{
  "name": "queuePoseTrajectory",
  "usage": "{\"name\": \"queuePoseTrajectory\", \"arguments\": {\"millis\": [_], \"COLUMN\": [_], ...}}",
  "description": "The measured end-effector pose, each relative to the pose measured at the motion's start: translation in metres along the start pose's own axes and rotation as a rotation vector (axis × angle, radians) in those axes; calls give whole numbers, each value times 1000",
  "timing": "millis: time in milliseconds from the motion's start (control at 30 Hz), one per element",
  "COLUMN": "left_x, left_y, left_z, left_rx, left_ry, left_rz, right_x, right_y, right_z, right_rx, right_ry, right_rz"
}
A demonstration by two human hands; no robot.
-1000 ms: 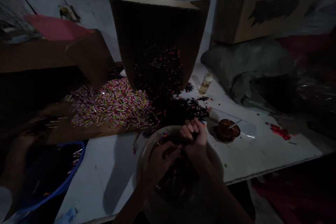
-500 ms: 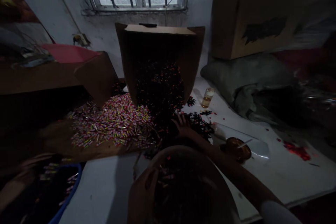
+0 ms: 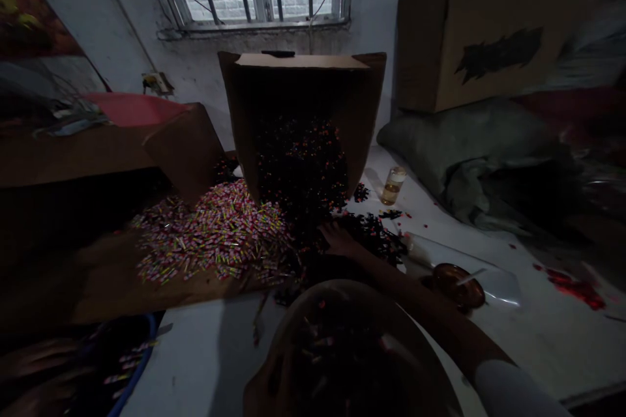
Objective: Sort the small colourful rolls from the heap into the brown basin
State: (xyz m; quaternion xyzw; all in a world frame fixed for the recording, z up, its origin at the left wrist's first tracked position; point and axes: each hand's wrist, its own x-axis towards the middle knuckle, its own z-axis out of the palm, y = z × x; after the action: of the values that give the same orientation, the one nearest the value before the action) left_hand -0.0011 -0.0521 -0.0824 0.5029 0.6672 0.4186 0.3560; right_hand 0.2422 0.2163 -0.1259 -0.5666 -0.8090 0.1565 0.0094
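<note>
In the lower middle, my left hand grips the left side of a large round container. Dark pieces and a few pinkish ones lie inside it. My right hand rests with spread fingers on the pile of small black pieces, just beyond the container. This pile spills from an open cardboard box lying on its side, and many of its pieces have orange or red tips. Left of it lies a heap of small pink, white and yellow pieces.
At the lower left, another person's hands are over a blue-rimmed basin. On the white table are a small glass jar, an amber dish, a clear plastic bag and red bits. Another large box stands behind.
The view has shifted slightly, moving the scene a little down and right. My right hand's fingers have sunk lower against the black pieces. The other person's hands have moved over the basin.
</note>
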Motion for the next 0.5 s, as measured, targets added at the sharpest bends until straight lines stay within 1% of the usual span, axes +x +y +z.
{"name": "queuePoseTrajectory", "arguments": {"millis": [100, 233, 400, 500], "left_x": [-2, -5, -1, 1], "left_y": [0, -4, -3, -4], "left_z": [-1, -1, -4, -3], "left_rx": [2, 4, 12, -14], "left_ry": [-1, 11, 37, 12], "left_rz": [13, 15, -61, -89], "right_x": [-2, -6, -16, -23], "right_y": [6, 21, 29, 26], "right_z": [-6, -15, -20, -20], "right_rx": [97, 325, 755, 1088], "right_ry": [43, 125, 255, 262], "right_rz": [24, 133, 325, 393]}}
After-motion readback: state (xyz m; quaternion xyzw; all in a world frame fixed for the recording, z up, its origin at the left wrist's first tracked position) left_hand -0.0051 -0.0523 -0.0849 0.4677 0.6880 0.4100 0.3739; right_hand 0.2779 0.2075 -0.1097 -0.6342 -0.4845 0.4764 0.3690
